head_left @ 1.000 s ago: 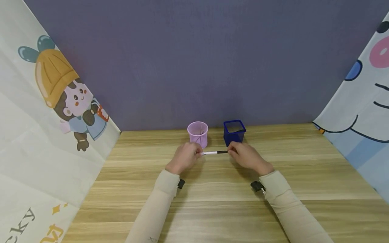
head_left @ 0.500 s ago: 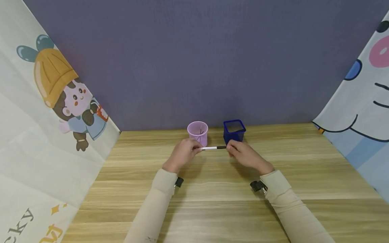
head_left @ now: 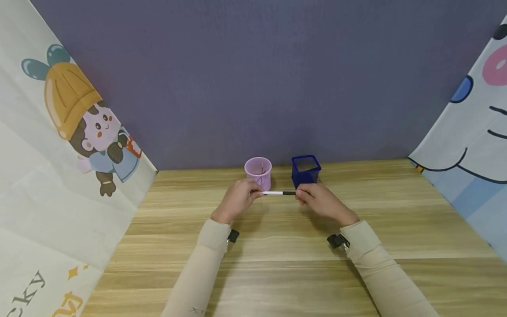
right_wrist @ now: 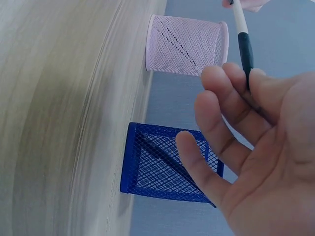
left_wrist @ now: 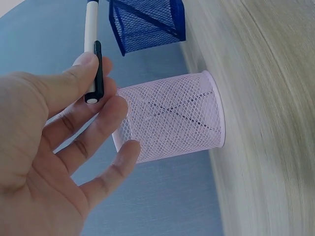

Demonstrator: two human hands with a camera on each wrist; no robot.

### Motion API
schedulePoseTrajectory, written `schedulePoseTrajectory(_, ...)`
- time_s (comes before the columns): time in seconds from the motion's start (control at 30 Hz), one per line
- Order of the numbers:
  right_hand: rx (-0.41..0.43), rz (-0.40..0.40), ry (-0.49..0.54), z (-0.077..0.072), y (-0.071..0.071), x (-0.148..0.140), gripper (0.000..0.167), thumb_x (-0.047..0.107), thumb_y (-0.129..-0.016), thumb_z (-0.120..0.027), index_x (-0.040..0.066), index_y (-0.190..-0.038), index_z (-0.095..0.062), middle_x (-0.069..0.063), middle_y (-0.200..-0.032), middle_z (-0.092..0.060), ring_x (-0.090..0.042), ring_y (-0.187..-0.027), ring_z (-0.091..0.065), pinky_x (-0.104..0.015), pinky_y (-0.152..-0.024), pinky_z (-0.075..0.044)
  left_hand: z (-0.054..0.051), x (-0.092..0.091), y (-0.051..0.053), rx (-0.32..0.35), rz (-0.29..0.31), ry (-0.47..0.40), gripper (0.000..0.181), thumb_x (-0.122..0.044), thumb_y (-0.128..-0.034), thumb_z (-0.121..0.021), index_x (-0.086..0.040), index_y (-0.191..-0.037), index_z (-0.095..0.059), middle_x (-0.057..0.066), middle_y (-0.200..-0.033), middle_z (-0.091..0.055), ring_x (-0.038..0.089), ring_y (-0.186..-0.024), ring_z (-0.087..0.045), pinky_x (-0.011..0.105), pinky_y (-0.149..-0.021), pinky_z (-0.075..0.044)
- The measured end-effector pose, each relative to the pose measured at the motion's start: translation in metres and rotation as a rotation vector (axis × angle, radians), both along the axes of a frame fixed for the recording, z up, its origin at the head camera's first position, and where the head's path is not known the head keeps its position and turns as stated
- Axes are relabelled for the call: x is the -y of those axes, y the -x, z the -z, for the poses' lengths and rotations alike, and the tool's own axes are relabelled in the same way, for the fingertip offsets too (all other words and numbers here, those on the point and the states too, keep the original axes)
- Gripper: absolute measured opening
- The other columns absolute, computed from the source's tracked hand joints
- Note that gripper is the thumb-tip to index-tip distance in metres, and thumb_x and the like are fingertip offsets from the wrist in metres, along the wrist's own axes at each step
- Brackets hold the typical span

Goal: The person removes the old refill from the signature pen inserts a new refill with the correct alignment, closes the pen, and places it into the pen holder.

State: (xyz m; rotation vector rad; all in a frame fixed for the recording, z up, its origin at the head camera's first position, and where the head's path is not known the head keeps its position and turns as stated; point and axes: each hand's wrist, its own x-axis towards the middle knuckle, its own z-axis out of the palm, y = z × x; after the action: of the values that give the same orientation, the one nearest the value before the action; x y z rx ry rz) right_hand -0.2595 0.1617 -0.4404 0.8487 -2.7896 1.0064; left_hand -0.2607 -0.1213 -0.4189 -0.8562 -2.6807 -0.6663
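Note:
A white pen [head_left: 273,193] with a black grip section is held level between my two hands, in front of two mesh pen holders. My left hand [head_left: 239,198] pinches its clip end between thumb and fingers; the left wrist view shows the black clip [left_wrist: 98,69] there. At the black tip end, my right hand [head_left: 322,202] pinches the pen, and its fingertips hide the tip. Just behind the left hand stands the round pink mesh pen holder [left_wrist: 172,118], with thin dark sticks inside. Behind the right hand is the square blue mesh pen holder [right_wrist: 167,162], holding a dark stick-like thing.
Both holders stand upright at the back of the wooden table [head_left: 277,273], close to a grey-blue panel [head_left: 273,79]. Printed white cloths border the left [head_left: 47,211] and right [head_left: 467,176] sides. A dark device is strapped on each wrist.
Both hands, with the pen between them, have moved slightly away from me toward the holders. In the last half second they hardly shift. The holders stay in place.

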Motion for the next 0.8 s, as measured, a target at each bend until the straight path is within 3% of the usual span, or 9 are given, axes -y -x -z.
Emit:
schedulePoseTrajectory(0.3,-0.040,0.018,-0.014,-0.0023,-0.0012,0.0000,0.024,0.023,-0.106,-0.057,0.020,-0.086,-0.070,0.006,-0.074,-0.067,-0.008,-0.062,-0.048,-0.026,-0.063,-0.042,0.0004,0.0006,0.0012,-0.006,0.027,-0.027,0.011,-0.015,-0.0898,-0.077,-0.006,-0.096,-0.081,0.006,-0.100,-0.078,0.021,-0.095,-0.074,0.037,-0.089,-0.060)
schedulePoseTrajectory(0.57,-0.083,0.044,-0.006,-0.0049,-0.0024,0.0008,0.025,0.022,-0.103,-0.061,0.015,-0.082,-0.072,0.004,-0.073,-0.069,-0.006,-0.058,-0.045,-0.025,-0.059,-0.039,0.0001,0.0012,0.0022,-0.007,0.043,-0.041,0.011,-0.013,-0.0890,-0.077,-0.005,-0.095,-0.081,0.007,-0.099,-0.079,0.022,-0.094,-0.074,0.036,-0.089,-0.060)
schedulePoseTrajectory(0.8,-0.097,0.051,0.002,-0.0044,-0.0030,0.0013,0.022,0.021,-0.101,-0.065,0.018,-0.082,-0.074,0.001,-0.075,-0.072,-0.006,-0.063,-0.051,-0.025,-0.061,-0.043,0.0024,0.0016,0.0026,-0.007,0.042,-0.049,0.011,-0.012,-0.0881,-0.078,-0.004,-0.095,-0.081,0.007,-0.098,-0.078,0.022,-0.092,-0.074,0.036,-0.088,-0.060)
